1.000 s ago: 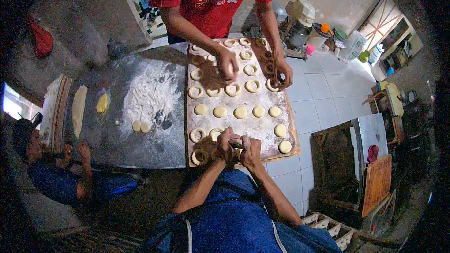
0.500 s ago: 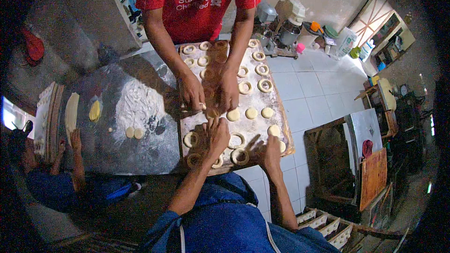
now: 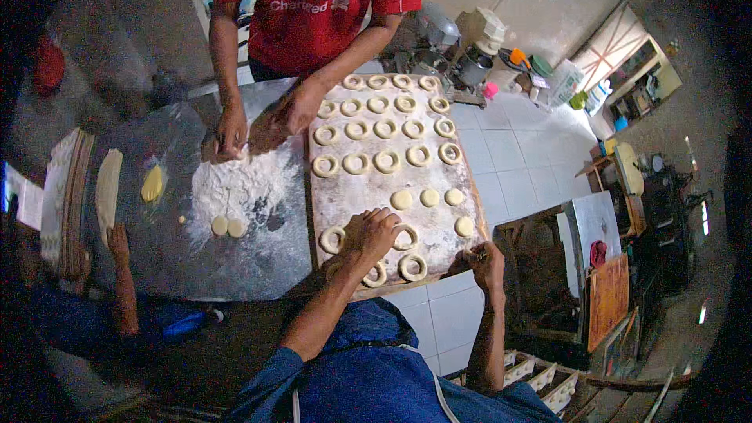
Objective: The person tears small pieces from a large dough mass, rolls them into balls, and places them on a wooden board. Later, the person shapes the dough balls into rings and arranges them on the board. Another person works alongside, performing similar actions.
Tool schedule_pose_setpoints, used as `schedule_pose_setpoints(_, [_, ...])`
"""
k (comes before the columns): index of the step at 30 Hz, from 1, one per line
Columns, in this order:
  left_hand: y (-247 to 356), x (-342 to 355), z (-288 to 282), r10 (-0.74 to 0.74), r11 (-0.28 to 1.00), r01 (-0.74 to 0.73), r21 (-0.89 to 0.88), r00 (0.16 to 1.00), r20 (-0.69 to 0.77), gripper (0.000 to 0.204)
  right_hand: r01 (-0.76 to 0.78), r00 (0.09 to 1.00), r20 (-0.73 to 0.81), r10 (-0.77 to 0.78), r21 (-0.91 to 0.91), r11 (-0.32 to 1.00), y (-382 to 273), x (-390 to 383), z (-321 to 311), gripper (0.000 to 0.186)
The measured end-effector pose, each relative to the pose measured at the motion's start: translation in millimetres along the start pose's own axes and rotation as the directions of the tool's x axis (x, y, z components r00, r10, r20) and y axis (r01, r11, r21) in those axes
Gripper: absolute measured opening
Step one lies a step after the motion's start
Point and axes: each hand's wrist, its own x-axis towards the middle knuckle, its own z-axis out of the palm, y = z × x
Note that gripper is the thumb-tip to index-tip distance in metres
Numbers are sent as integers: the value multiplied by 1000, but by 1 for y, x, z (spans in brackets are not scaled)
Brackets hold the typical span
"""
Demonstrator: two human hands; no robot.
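Note:
A floured wooden board (image 3: 352, 188) bears several dough rings (image 3: 387, 161) in rows and several flat dough discs (image 3: 402, 200). My left hand (image 3: 374, 235) is low over its near part, fingers curled together beside a dough ring (image 3: 405, 237); whatever is under them is hidden. At the board's near right corner is my right hand (image 3: 487, 263), its fingers pinched on something small I cannot make out. A single dough disc (image 3: 464, 225) lies just beyond it. Across from me, a person in a red shirt has both hands (image 3: 233, 131) at a flour heap (image 3: 243, 182).
The flour lies on a dark metal table (image 3: 168, 254), with two dough discs (image 3: 220, 225), a yellow lump (image 3: 153, 184) and a long dough strip (image 3: 110, 188). Another person's hand (image 3: 117, 244) touches that strip. A mixer (image 3: 479, 31) and a metal cabinet (image 3: 593, 223) stand to the right.
My right hand has moved right, off the dough disc to the board's corner. My left hand has curled its fingers. The red-shirted person's hands have gone from the board left to the flour.

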Motion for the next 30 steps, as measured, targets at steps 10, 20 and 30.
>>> schedule_pose_setpoints(10, [-85, -112, -61, -324, 900, 105, -423, 809, -490, 14, 287, 831, 296, -472, 499, 818, -221, 27, 174, 25])
schedule_pose_setpoints(20, [-186, -207, -104, -580, 767, 197, -610, 620, -529, 16, 752, 642, 152, -751, 61, 656, -383, 43, 371, 36])
schedule_pose_setpoints(30, [-213, -162, -120, -692, 516, 250, -819, 685, -227, 31, -243, 718, 545, -432, 779, 579, -367, -21, 268, 53])
